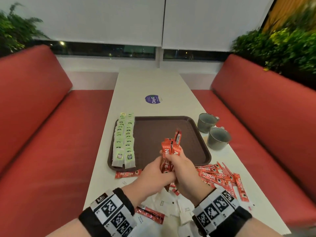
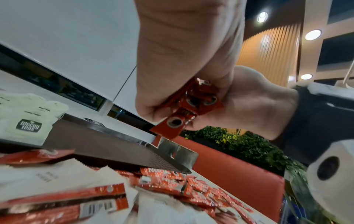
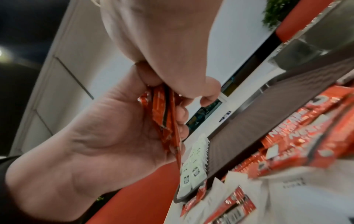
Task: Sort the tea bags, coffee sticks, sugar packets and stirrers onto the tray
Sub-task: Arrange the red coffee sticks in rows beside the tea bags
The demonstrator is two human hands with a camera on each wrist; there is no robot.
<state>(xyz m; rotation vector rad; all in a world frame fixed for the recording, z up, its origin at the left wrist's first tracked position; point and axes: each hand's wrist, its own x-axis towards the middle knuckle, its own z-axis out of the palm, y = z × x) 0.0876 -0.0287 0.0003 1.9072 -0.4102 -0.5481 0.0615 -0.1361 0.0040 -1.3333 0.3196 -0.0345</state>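
My left hand (image 1: 152,173) and right hand (image 1: 183,166) together grip an upright bundle of red coffee sticks (image 1: 171,149) above the near edge of the brown tray (image 1: 167,132). In the left wrist view the bundle's lower ends (image 2: 193,103) poke out between both palms; the right wrist view shows the coffee sticks (image 3: 164,115) edge-on between curled fingers. Green tea bags (image 1: 123,139) lie in two rows along the tray's left side. More coffee sticks (image 1: 220,177) lie scattered on the table at the right. White sugar packets (image 1: 171,207) are heaped under my wrists.
Two grey mugs (image 1: 206,124) (image 1: 219,138) stand right of the tray near the table edge. A single coffee stick (image 1: 128,173) lies just in front of the tray's left corner. A purple sticker (image 1: 153,99) marks the far tabletop. Red benches flank the narrow white table.
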